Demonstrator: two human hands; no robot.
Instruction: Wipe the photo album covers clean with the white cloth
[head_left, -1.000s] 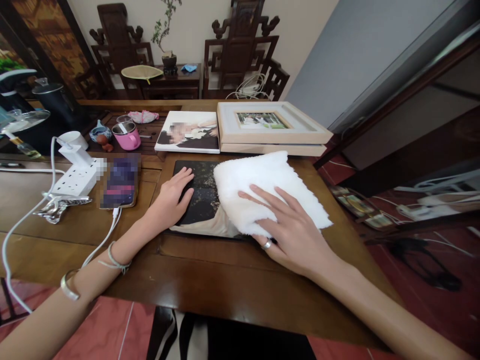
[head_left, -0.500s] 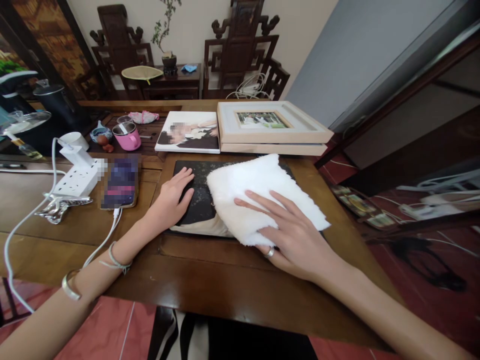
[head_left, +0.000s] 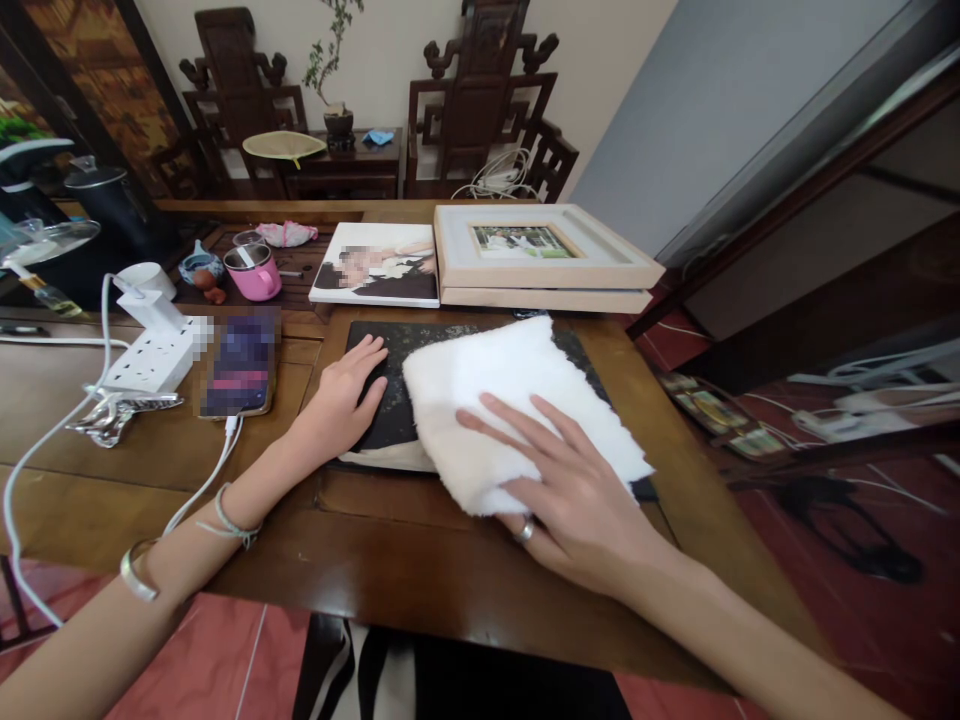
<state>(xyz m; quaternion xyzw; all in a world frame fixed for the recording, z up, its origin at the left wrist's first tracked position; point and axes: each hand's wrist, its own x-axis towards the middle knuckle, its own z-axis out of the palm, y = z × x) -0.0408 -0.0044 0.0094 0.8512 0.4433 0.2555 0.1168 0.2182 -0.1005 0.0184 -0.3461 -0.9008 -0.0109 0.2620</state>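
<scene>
My right hand (head_left: 559, 480) lies over a white fluffy cloth (head_left: 495, 370), its fingers spread on top and a ringed digit tucked under the near edge. The cloth covers much of a flat dark picture panel (head_left: 386, 400) on the wooden table. A pale shape shows along the panel's near edge; the part beneath the cloth is hidden. At the panel's left edge rests my left hand (head_left: 345, 395), fingers stretched out, holding nothing.
Behind the panel lie a photo print (head_left: 379, 265) and stacked pale frames (head_left: 540, 240). To the left are a phone (head_left: 244, 360) on a cable, a white power strip (head_left: 161, 350), a pink mug (head_left: 255, 272) and a dark kettle (head_left: 112, 215).
My right hand and the cloth have slid slightly left and toward me, uncovering more of the panel's far right side. My left hand stays in place.
</scene>
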